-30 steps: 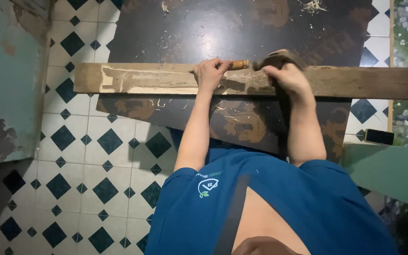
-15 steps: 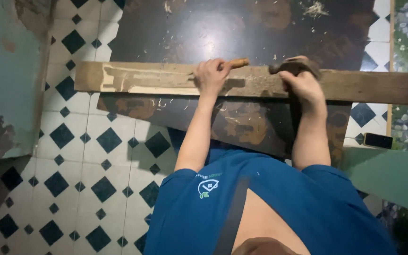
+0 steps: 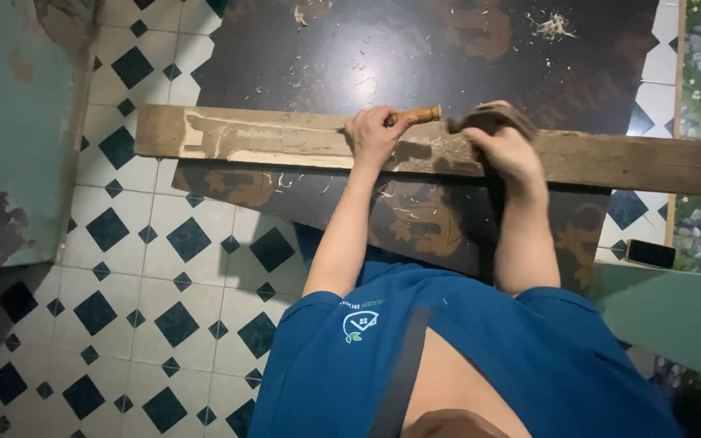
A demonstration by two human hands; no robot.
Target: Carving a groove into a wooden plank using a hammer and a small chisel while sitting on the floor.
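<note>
Gripping chisel handle (image 3: 415, 114), left hand (image 3: 373, 135) closed round it; handle turned wood, light brown, pointing right, blade hidden under hand. Right hand (image 3: 503, 146) closed over dark tool (image 3: 487, 120), kind unclear, resting on plank. Plank (image 3: 269, 139): long, weathered, lying crosswise under both hands, pale scraped patches at left end. Beneath plank: dark board (image 3: 415, 49), strewn with wood shavings (image 3: 552, 24). Floor tiles (image 3: 148, 268): white with dark diamonds, left of board. Small dark flat object (image 3: 651, 254) at right, near green surface.
</note>
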